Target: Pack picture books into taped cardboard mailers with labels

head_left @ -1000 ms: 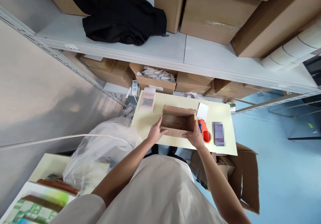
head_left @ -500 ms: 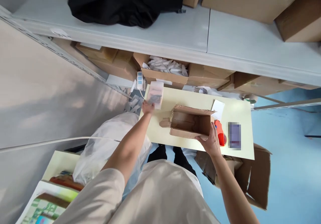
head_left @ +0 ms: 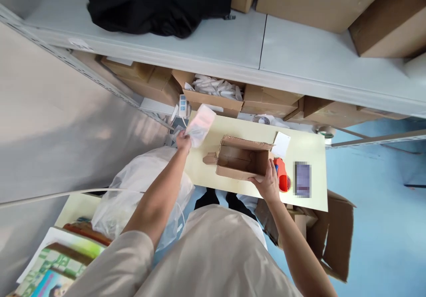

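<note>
Box (head_left: 234, 172) open, packet (head_left: 201, 124) outside

Left hand (head_left: 183, 141) grips packet's near end, at worktop's (head_left: 314, 148) left end; lifted or resting, can't tell. Right hand (head_left: 269, 183), half-curled, holds box's near right corner. Box sits on worktop: walls up, left flap (head_left: 209, 158) out, top not yet closed, bare cardboard inside.

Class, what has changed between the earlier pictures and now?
The left hand released the open brown cardboard box, moved left and gripped the pale pink translucent packet, now slanting. A brown cardboard flap now juts from the box's left end. The right hand stayed on the box.
</note>
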Available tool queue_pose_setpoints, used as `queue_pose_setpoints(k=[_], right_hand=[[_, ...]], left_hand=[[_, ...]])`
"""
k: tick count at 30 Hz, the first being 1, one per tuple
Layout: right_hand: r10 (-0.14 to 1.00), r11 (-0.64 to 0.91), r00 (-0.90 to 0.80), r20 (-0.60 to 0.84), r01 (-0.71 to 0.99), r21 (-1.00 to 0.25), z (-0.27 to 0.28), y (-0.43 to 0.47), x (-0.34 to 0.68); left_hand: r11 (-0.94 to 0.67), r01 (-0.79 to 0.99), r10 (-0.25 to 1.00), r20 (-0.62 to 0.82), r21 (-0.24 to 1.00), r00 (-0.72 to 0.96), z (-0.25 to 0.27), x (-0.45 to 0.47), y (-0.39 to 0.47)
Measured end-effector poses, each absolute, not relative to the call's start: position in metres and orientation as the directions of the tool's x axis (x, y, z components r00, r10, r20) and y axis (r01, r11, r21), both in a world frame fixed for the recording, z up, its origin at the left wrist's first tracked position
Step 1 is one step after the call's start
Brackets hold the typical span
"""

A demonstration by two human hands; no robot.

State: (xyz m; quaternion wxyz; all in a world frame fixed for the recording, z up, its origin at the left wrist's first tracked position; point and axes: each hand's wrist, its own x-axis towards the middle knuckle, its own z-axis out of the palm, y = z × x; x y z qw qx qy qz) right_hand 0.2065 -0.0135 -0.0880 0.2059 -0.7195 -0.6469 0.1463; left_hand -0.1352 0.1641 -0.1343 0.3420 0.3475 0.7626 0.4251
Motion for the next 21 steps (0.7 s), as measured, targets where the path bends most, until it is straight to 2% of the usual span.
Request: queue_pose_setpoints(k=[4, 7, 10, 13, 16, 21], right_hand=[[0.99, -0.079, 0.13, 0.058, 0.842, -0.533, -0.092, -0.01, 0.206], [0.99, -0.089, 0.136, 0.036, 0.806, -0.586, -0.094, -0.007, 0.208], [0.991, -0.095, 0.132, 0.009, 0.758, -0.646, -0.093, -0.004, 0.213], [0.991, -0.11, 0.134, -0.018, 0.722, -0.683, -0.091, -0.003, 0.216], [0.988, -0.133, 0.149, -0.038, 0.703, -0.699, -0.092, -0.004, 0.216], [0.988, -0.119, 0.151, -0.018, 0.701, -0.703, -0.093, -0.005, 0.214]], left_hand=[[0.271, 0.308, 0.866, -0.091, 0.912, -0.492, -0.072, -0.139, 0.131], [0.115, 0.44, 0.952, 0.028, 0.891, -0.305, -0.027, -0.124, 0.109], [0.018, 0.526, 0.998, 0.02, 0.85, -0.066, 0.001, -0.092, 0.094], [-0.051, 0.586, 0.997, 0.003, 0.809, 0.083, 0.007, -0.055, 0.087], [-0.089, 0.658, 0.989, -0.01, 0.747, 0.146, -0.004, -0.027, 0.088], [-0.087, 0.758, 0.962, -0.142, 0.647, 0.232, -0.039, -0.002, 0.103]])
